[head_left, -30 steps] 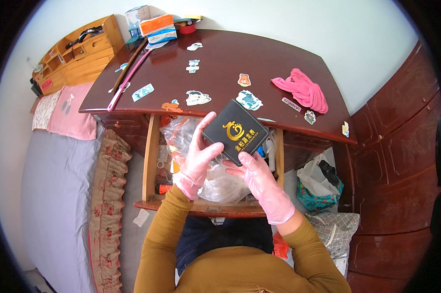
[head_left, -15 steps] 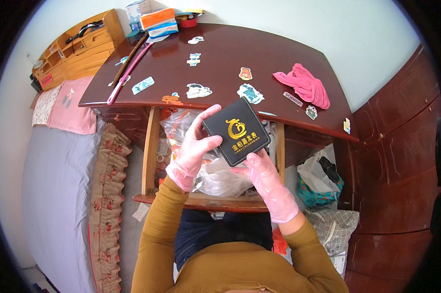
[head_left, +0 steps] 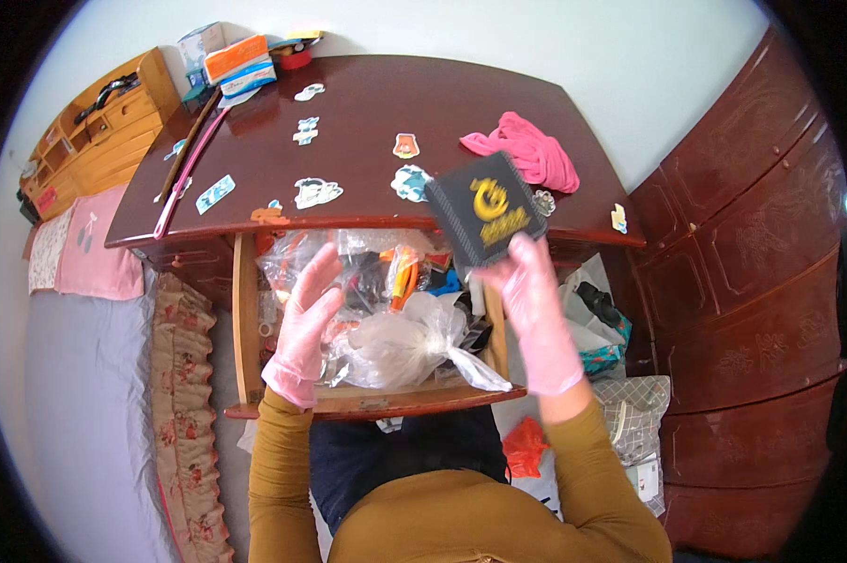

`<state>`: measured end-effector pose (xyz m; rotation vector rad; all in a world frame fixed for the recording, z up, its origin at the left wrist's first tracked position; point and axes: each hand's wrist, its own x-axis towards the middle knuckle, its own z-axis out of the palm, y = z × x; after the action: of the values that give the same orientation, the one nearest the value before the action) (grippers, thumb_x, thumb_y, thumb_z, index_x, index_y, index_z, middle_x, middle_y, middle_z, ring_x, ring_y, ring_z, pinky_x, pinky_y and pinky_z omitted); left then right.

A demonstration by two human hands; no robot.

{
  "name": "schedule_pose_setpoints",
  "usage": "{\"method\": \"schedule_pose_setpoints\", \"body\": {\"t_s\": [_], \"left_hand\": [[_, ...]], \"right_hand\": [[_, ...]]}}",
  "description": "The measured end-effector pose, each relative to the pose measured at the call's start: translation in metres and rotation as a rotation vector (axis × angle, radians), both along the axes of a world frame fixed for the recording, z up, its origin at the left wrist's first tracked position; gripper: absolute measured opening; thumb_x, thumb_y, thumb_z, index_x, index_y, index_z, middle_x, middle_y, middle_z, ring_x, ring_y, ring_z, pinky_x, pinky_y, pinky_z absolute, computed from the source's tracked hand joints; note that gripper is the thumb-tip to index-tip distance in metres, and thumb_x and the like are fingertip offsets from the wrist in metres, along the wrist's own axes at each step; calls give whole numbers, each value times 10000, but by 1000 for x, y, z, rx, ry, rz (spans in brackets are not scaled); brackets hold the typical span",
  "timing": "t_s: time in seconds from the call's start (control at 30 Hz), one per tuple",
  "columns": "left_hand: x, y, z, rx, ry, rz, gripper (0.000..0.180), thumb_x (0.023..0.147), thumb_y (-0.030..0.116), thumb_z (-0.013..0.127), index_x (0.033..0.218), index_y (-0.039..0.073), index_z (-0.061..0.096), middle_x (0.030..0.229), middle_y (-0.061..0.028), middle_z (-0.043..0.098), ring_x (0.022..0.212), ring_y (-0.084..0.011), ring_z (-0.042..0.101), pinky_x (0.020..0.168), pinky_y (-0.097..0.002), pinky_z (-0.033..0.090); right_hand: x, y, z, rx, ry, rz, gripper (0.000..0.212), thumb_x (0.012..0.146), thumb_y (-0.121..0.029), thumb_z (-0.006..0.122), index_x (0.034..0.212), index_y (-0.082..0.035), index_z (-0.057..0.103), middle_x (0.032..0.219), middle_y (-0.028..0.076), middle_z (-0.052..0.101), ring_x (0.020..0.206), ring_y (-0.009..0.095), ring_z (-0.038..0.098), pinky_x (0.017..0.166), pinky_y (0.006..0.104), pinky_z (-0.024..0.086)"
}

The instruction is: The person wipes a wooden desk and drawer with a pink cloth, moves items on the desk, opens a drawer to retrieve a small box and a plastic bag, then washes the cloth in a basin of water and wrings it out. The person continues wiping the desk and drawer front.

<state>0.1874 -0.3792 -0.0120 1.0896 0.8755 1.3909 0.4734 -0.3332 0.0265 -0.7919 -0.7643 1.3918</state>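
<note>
My right hand (head_left: 537, 305), in a thin pink glove, grips a flat black box (head_left: 484, 208) with a gold emblem and holds it up over the right front edge of the dark wooden desk (head_left: 367, 113). My left hand (head_left: 305, 319), also gloved, hovers with fingers apart over the open drawer (head_left: 247, 319), holding nothing. The drawer is packed with clear plastic bags (head_left: 400, 342) and small orange and blue items.
A pink cloth (head_left: 526, 155) lies on the desk's right side, with several stickers (head_left: 315, 192) across the top. Boxes (head_left: 237, 58) stand at the back left corner. A dark wooden cabinet (head_left: 752, 310) stands to the right, a bed (head_left: 85, 375) to the left.
My left hand has let go of the black box and dropped over the drawer. My right hand has carried the box up and to the right, over the desk edge.
</note>
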Motion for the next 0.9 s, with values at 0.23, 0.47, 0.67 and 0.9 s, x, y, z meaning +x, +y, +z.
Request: {"method": "schedule_pose_setpoints", "body": {"t_s": [0.23, 0.47, 0.67, 0.9], "left_hand": [[2, -11, -34, -227, 75, 39, 610, 858, 112, 803, 1421, 89, 567, 1401, -70, 573, 1311, -222, 491, 1125, -395, 393], [-1, -34, -74, 376, 1207, 151, 688, 743, 217, 858, 1366, 103, 588, 1383, -162, 576, 1328, -347, 500, 1124, -444, 397], [27, -71, -79, 335, 1174, -245, 56, 807, 129, 666, 833, 83, 648, 758, -151, 651, 739, -382, 660, 650, -460, 535], [15, -80, -67, 272, 1002, -260, 47, 843, 94, 682, 860, 84, 640, 761, -142, 650, 724, -366, 658, 656, -429, 543]], "right_hand": [[18, 130, 9, -63, 126, 178, 503, 984, -317, 657, 1393, -81, 485, 1365, 243, 564, 1232, 386, 576, 988, 506, 556], [-36, 112, 7, -24, -204, 52, 811, 958, -279, 672, 1539, 58, 217, 1529, 242, 380, 1403, 365, 433, 1057, 501, 487], [-17, -28, -63, 741, -1614, 810, 807, 742, -382, 857, 1442, -156, 525, 1534, 182, 410, 1479, 403, 296, 1187, 588, 264], [-4, -59, -92, 467, -1845, 892, 286, 755, -185, 783, 983, -56, 667, 1203, 131, 587, 1172, 301, 577, 1046, 375, 447]]}}
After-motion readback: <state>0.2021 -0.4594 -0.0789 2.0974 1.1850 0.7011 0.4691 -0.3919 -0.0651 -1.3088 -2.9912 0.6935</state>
